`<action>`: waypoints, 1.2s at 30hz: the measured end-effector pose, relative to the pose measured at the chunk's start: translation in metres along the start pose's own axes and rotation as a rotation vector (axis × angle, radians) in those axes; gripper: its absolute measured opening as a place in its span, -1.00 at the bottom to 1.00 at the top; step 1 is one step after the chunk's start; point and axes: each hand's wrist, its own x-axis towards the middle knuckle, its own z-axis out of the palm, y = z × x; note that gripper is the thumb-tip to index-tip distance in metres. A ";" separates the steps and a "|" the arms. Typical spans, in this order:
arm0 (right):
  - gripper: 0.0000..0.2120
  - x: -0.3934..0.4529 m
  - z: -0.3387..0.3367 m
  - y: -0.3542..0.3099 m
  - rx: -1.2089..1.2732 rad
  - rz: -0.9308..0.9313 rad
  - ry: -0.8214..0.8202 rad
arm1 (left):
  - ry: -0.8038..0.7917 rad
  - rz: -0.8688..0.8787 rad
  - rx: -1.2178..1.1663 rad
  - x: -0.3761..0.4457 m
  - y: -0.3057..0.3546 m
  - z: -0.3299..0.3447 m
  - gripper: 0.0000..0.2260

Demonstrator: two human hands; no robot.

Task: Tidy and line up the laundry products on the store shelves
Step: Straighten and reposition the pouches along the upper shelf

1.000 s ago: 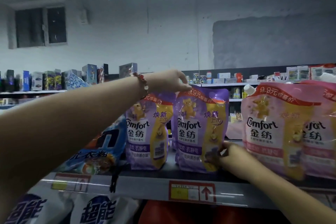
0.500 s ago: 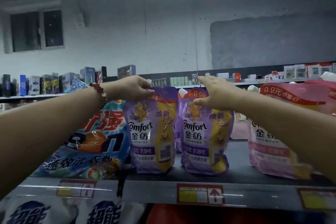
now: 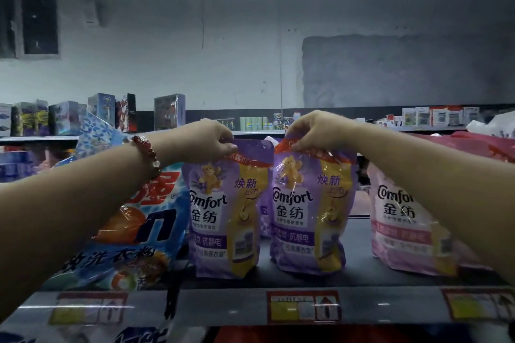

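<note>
Two purple Comfort softener pouches stand upright side by side on the dark shelf (image 3: 359,273). My left hand (image 3: 203,140), with a red bead bracelet at the wrist, pinches the top edge of the left purple pouch (image 3: 225,220). My right hand (image 3: 317,131) pinches the top edge of the right purple pouch (image 3: 309,214). Another purple pouch shows partly in the gap behind them. A pink Comfort pouch (image 3: 404,220) stands to the right, partly hidden by my right forearm.
A large blue washing-powder bag (image 3: 131,234) leans at the left, against the left purple pouch. More pink pouches (image 3: 490,147) sit at the far right. Price tags (image 3: 303,306) line the shelf's front edge. Boxed goods fill a far shelf (image 3: 170,111) behind.
My right hand rose from the base of the right purple pouch to its top edge. My left hand shifted from the right pouch's top to the left pouch's top. Both pouches stand straighter.
</note>
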 end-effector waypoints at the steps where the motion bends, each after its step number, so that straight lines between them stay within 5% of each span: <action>1: -0.78 -0.001 -0.001 0.000 0.020 -0.005 -0.001 | 0.008 0.019 0.029 0.000 0.001 -0.001 -0.84; 6: -0.77 -0.002 0.012 0.004 0.033 -0.032 0.049 | 0.025 0.056 0.058 -0.007 0.008 -0.002 -0.73; 14: -0.39 -0.029 0.002 0.014 -0.671 -0.195 0.102 | 0.148 0.117 0.318 -0.010 0.039 0.008 -0.49; 20: -0.25 -0.094 -0.016 0.063 -0.813 -0.157 0.110 | 0.164 0.196 0.299 0.001 0.107 0.024 -0.41; 31: -0.28 -0.164 -0.129 0.192 -0.722 0.163 0.119 | 0.206 0.427 0.247 0.059 0.253 0.071 -0.35; 36: -0.62 -0.161 -0.149 0.236 -0.622 0.248 0.061 | 0.264 0.382 0.297 0.094 0.281 0.088 -0.38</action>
